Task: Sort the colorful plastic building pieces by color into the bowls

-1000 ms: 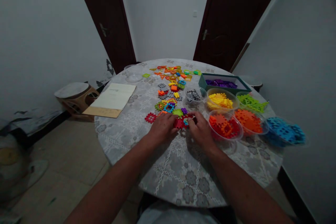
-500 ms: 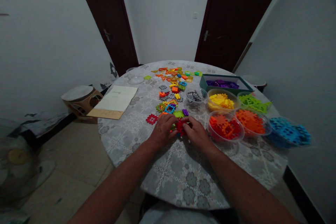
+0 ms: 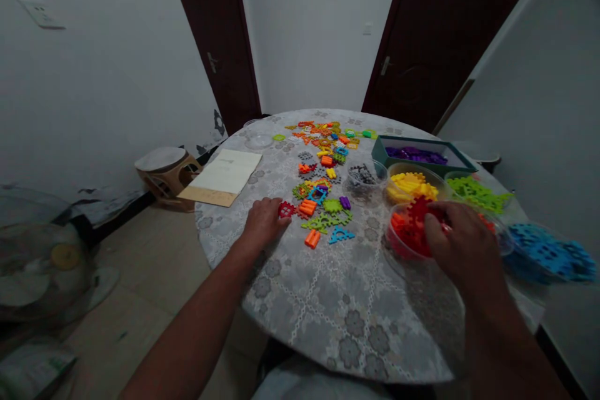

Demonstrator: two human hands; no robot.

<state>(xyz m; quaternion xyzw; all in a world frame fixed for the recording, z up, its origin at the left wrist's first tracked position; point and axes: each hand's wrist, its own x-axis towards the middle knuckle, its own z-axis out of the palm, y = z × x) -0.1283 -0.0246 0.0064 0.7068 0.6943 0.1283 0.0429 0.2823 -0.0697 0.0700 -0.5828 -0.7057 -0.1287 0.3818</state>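
Bowls [image 3: 365, 191] (filled, it seems, largely by colour) are set around the right hand [image 3: 464, 247], presumably for easy reach, a toothed red piece [image 3: 419, 212] being pinched there over the red bowl [image 3: 402, 246], while a red square [image 3: 288, 210] is pinched by the left hand [image 3: 263, 223].

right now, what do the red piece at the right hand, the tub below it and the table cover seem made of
Red piece: likely plastic, rather matte; even colour, toothed edge.
Tub: probably clear plastic, smooth; contents show through the wall.
Table cover: fabric or vinyl, hard to tell; grey flower pattern, little shine.
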